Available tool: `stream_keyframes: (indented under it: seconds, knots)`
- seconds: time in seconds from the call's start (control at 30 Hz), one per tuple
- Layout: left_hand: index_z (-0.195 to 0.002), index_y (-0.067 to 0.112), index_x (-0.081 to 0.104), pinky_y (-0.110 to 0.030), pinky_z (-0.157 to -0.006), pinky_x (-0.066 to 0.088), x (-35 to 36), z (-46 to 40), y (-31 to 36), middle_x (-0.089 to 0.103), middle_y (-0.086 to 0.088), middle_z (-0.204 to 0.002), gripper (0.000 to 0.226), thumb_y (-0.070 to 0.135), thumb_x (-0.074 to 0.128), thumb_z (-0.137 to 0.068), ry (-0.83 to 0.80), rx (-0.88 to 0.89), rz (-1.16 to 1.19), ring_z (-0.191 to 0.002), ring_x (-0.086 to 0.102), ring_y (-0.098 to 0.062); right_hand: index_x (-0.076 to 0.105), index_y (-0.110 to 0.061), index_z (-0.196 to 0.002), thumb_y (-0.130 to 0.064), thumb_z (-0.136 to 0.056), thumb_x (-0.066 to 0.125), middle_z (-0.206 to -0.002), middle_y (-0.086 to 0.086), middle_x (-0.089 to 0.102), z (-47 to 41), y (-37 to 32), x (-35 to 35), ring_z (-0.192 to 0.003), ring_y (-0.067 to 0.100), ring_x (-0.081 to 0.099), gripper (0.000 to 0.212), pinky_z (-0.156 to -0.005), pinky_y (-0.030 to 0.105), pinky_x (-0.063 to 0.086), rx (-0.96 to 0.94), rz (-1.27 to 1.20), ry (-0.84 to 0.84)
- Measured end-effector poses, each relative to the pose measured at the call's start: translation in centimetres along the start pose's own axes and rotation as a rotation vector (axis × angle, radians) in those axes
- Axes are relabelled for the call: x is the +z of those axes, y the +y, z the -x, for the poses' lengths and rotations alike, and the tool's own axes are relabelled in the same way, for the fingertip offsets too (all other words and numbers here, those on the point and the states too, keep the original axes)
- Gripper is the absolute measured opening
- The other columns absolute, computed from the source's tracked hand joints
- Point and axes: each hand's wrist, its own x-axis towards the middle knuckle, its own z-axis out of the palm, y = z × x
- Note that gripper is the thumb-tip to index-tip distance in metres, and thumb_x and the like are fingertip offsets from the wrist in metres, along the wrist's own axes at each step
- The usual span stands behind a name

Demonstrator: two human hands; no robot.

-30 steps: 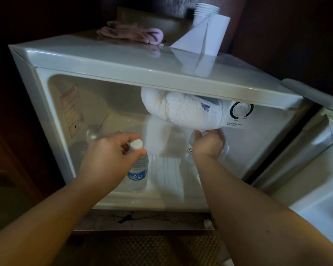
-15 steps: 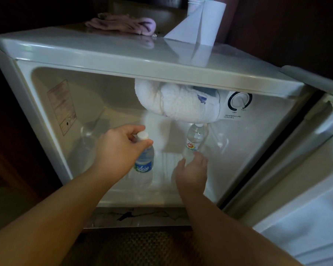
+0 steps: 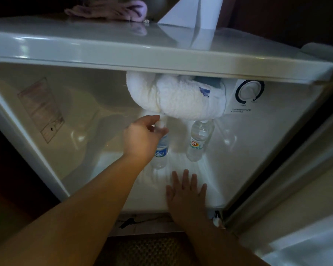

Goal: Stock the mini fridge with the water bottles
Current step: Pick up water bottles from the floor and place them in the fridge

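The white mini fridge (image 3: 161, 60) stands open in front of me. Two clear water bottles stand upright on its floor. My left hand (image 3: 142, 139) grips the white cap and neck of the blue-labelled bottle (image 3: 161, 152). To its right stands the bottle with the green and orange label (image 3: 197, 143), free of any hand, its cap hidden under the frosted lump above. My right hand (image 3: 186, 191) lies flat with straight fingers at the front of the fridge floor, holding nothing.
A thick white frosted freezer lump (image 3: 179, 98) hangs from the fridge ceiling above the bottles. A temperature dial (image 3: 249, 91) sits on the right. The fridge door (image 3: 304, 208) stands open at right. A paper towel roll (image 3: 200, 14) and pink cloth (image 3: 108, 10) lie on top.
My right hand let go of the green-labelled bottle and drew back to the front of the fridge floor. My left hand carried the blue-labelled bottle deeper in, beside the other.
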Motion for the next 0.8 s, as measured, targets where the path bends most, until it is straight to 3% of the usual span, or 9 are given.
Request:
stream_keyframes:
  seconds: [0.1,0.2,0.33,0.47,0.57,0.7,0.8]
  knots:
    - [-0.095,0.032,0.078,-0.037,-0.085,0.06,1.4,-1.0,0.0,0.074,0.012,-0.088,0.02,0.035,0.087,-0.078,-0.009,-0.035,0.041,-0.085,0.071,-0.008,0.005,-0.037,-0.164,-0.061,-0.095,-0.003,-0.173,0.007,-0.003,-0.1,0.2,0.2,-0.159,0.037,-0.003,0.074,-0.121,0.065,-0.009,-0.004,0.021,-0.09]
    - [-0.078,0.033,0.072,-0.03,-0.078,0.058,2.9,-1.6,0.4,0.073,0.01,-0.081,0.016,0.033,0.088,-0.078,0.0,-0.048,0.08,-0.08,0.072,-0.01,0.02,-0.036,-0.163,-0.062,-0.096,0.003,-0.172,0.007,0.013,-0.3,0.1,0.0,-0.158,0.039,0.01,0.074,-0.121,0.065,-0.003,0.02,0.0,-0.045]
    - [-0.105,0.016,0.075,-0.012,-0.074,0.05,4.7,-1.7,-0.5,0.074,0.006,-0.099,0.04,0.04,0.089,-0.077,0.023,-0.017,0.047,-0.09,0.068,-0.009,0.044,-0.032,-0.155,-0.059,-0.1,0.027,-0.161,0.012,0.041,-0.4,0.0,0.9,-0.148,0.042,0.038,0.063,-0.116,0.071,0.023,0.032,0.004,-0.01]
    - [-0.127,0.024,0.071,-0.038,-0.102,0.052,5.0,-0.5,-2.3,0.064,0.007,-0.12,0.062,0.045,0.09,-0.072,0.032,0.143,-0.107,-0.114,0.061,-0.018,0.051,-0.031,-0.151,-0.059,-0.1,0.03,-0.157,0.013,0.047,-0.4,0.1,1.2,-0.144,0.043,0.044,0.062,-0.115,0.068,0.017,0.027,0.016,0.026]
    - [-0.144,0.026,0.056,-0.04,-0.102,0.053,4.8,0.3,-3.9,0.062,-0.001,-0.132,0.089,0.056,0.089,-0.068,-0.066,0.044,-0.197,-0.119,0.061,-0.018,0.057,-0.03,-0.147,-0.058,-0.098,0.035,-0.153,0.013,0.053,-0.5,0.0,1.1,-0.14,0.044,0.049,0.06,-0.113,0.067,0.017,0.029,0.008,0.032]
    - [-0.133,0.029,0.06,-0.035,-0.086,0.06,5.1,0.2,-4.7,0.073,0.008,-0.109,0.068,0.048,0.088,-0.073,-0.137,-0.02,-0.149,-0.094,0.072,-0.012,0.053,-0.034,-0.149,-0.059,-0.099,0.034,-0.155,0.011,0.051,-0.6,0.2,1.4,-0.142,0.042,0.047,0.06,-0.114,0.066,0.014,0.027,0.021,0.039]
    - [-0.128,0.03,0.063,-0.022,-0.08,0.056,5.8,-0.2,-4.1,0.072,0.01,-0.103,0.061,0.039,0.09,-0.074,-0.159,-0.015,-0.118,-0.089,0.071,-0.01,0.036,-0.038,-0.158,-0.061,-0.1,0.021,-0.166,0.009,0.034,-0.6,0.3,1.5,-0.152,0.04,0.029,0.065,-0.119,0.065,0.004,0.034,0.013,0.008]
